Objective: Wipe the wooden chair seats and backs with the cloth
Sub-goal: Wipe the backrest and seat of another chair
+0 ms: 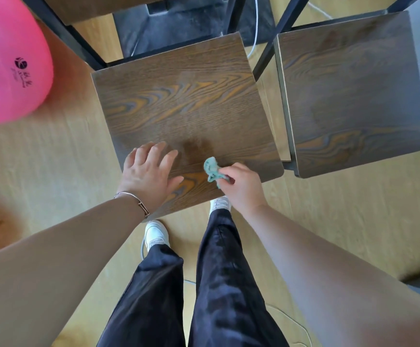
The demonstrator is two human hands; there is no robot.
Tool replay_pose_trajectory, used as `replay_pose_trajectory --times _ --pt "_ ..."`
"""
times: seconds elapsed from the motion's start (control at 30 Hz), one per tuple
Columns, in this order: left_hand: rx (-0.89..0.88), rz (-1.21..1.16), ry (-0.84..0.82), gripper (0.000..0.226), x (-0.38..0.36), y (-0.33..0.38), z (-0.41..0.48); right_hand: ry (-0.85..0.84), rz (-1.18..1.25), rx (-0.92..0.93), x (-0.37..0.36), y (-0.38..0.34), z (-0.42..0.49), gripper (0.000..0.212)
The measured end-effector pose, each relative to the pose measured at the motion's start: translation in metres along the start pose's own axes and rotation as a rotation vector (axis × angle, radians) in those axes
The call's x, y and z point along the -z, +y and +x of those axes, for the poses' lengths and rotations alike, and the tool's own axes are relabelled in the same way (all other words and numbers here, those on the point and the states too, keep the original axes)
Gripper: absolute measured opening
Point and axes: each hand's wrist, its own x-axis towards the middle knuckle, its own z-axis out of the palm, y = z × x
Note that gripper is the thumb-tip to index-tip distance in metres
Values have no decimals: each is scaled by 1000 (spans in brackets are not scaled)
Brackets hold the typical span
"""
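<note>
A dark wooden chair seat [183, 101] with orange grain lies right below me. My left hand [148, 171] rests flat on its near left corner, fingers spread. My right hand [241, 186] pinches a small crumpled teal cloth [212, 170] against the seat's near edge. Just beyond the cloth a damp patch [198, 149] shows on the wood. To the right stands a second wooden chair seat [354, 96], untouched by either hand.
A big pink exercise ball [8, 61] sits on the floor at the left. Black metal chair frames [274, 46] rise behind the seats. A white cable [255, 26] runs over the dark rug [178, 21] beyond. My legs and white shoes stand on the light wood floor.
</note>
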Motion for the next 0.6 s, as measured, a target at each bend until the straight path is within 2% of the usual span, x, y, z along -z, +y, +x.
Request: replay_pose_trajectory --times 0.13,0.23,0.3,0.43,0.6 --pt "-47 10 17 62 6 23 24 212 57 -214 54 36 7 27" --pt "-73 14 16 61 8 40 45 310 25 -308 85 65 15 27" --pt "-87 18 14 61 9 51 58 305 13 -340 94 78 21 29" --pt "-93 21 1 61 11 65 73 170 -5 -321 89 86 30 31" --pt "-92 -24 42 61 21 64 75 198 22 -339 82 84 28 28"
